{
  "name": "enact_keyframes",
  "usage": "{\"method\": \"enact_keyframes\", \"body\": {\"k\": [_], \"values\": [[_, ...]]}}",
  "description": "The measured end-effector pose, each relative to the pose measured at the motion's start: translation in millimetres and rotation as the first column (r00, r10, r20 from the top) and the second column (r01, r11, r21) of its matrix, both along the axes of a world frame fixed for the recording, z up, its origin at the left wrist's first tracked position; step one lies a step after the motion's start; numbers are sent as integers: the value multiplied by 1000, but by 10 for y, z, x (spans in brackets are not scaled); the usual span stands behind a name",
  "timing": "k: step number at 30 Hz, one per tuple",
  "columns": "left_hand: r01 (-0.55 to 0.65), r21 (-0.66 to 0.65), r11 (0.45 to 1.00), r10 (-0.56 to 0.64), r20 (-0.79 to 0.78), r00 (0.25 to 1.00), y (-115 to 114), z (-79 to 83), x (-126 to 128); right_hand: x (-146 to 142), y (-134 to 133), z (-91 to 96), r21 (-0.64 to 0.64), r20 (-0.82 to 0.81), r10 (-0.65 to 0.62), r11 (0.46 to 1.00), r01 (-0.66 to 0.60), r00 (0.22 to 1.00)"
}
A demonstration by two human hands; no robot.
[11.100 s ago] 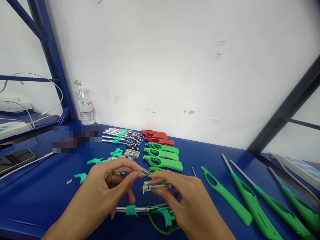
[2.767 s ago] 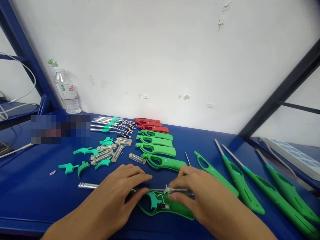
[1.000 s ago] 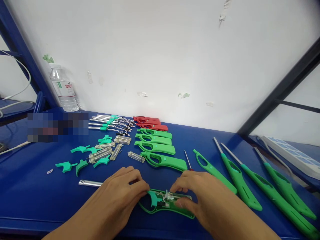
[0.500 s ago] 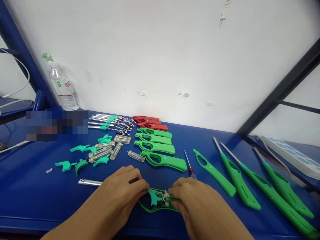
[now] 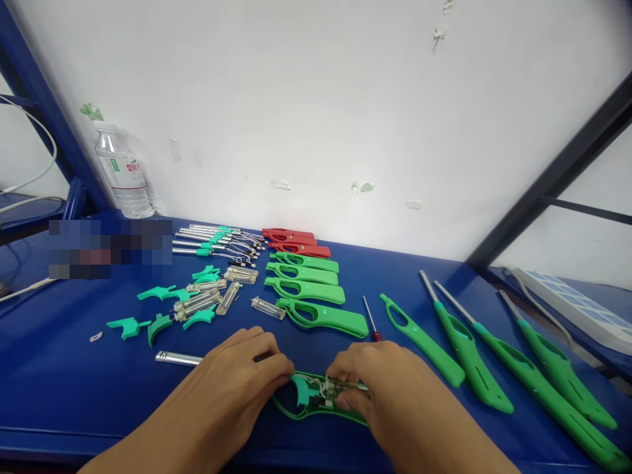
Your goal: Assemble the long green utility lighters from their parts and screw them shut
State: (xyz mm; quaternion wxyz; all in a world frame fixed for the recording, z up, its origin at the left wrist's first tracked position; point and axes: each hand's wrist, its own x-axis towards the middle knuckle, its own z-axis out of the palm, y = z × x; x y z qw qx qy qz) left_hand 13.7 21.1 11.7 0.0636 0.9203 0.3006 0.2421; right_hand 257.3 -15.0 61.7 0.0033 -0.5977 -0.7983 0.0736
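Hands (image 5: 247, 368) on green casing (image 5: 340, 413), clear tank (image 5: 337, 386) | open-faced | teal trigger (image 5: 303, 392) inside

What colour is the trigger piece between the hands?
Teal green; the trigger piece shows best in the head view.

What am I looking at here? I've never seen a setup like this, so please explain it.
No machine here: these are one person's two bare hands, seen by a camera worn on the head, looking forward and down.

The left hand covers the front of an open green shell; its exact grip is hidden. A metal tube sticks out beyond it. The right hand holds a clear part at the shell. A teal trigger sits inside.

On the blue table, loose triggers lie left, red shells toward the back, a screwdriver right of centre, and long green pieces with metal tips far right.
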Motion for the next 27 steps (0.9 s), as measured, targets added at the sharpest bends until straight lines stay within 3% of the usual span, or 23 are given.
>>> {"method": "enact_keyframes", "body": {"k": [6, 11, 19, 27], "values": [[12, -60, 998, -13, -18, 1000, -15, -8, -11, 49, 3, 0, 2, -15, -2, 1000, 2, 1000], [34, -100, 994, -35, -13, 999, -38, -5, -41, 108, -34, -140, 179, -48, 49, 983, -40, 998], [18, -106, 994, -20, -17, 1000, -30, 3, -18, 141, 6, -339, 232, -96, 51, 972, -28, 994], [-1, -23, 1000, 1, 0, 1000, -13, 14, -9, 210, -186, -223, 229, -166, 137, 968, -97, 977]]}}
